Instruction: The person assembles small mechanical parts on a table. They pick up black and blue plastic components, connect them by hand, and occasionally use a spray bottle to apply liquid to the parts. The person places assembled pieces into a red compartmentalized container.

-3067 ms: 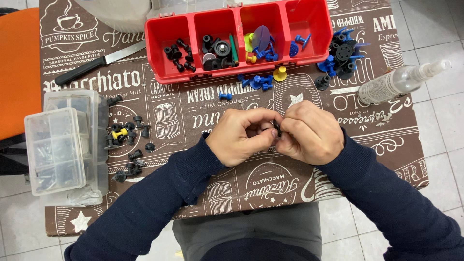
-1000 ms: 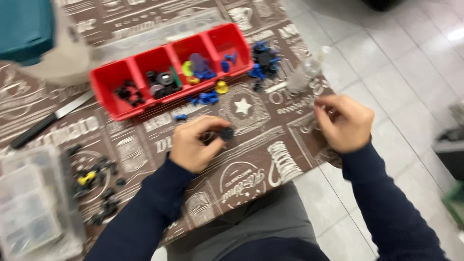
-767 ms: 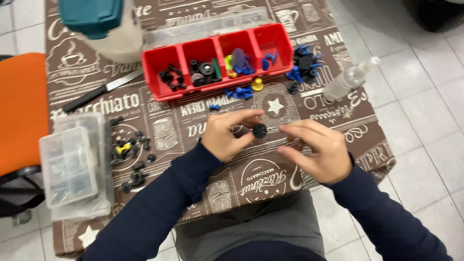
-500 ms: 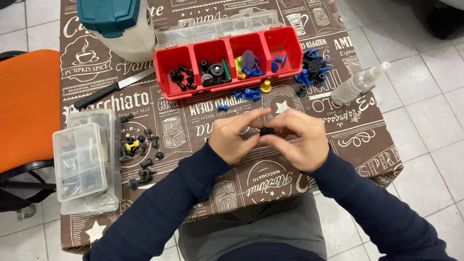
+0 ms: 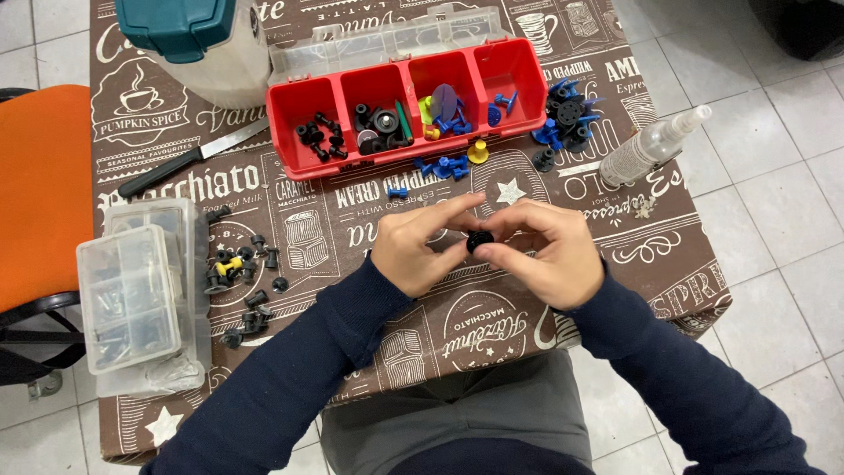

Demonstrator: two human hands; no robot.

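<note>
I see my two hands meeting over the middle of the worktop [image 5: 668, 264], left hand [image 5: 420, 246] and right hand [image 5: 543, 252] pinching a small round part [image 5: 479, 240] between them. Behind them sits a divided tray [image 5: 290, 145] with small parts in its compartments, its lid [image 5: 387, 40] lying open behind it. Right of the tray lies a heap of clips [image 5: 563, 123], and further right a spray bottle [image 5: 651, 148] on its side. Left of the tray lies a knife [image 5: 189, 158], with a jug [image 5: 207, 44] behind that. At my far left stands a stacked box [image 5: 132, 295], loose fasteners [image 5: 242, 281] just beside it, and a chair [image 5: 40, 193] beyond the worktop's left edge
</note>
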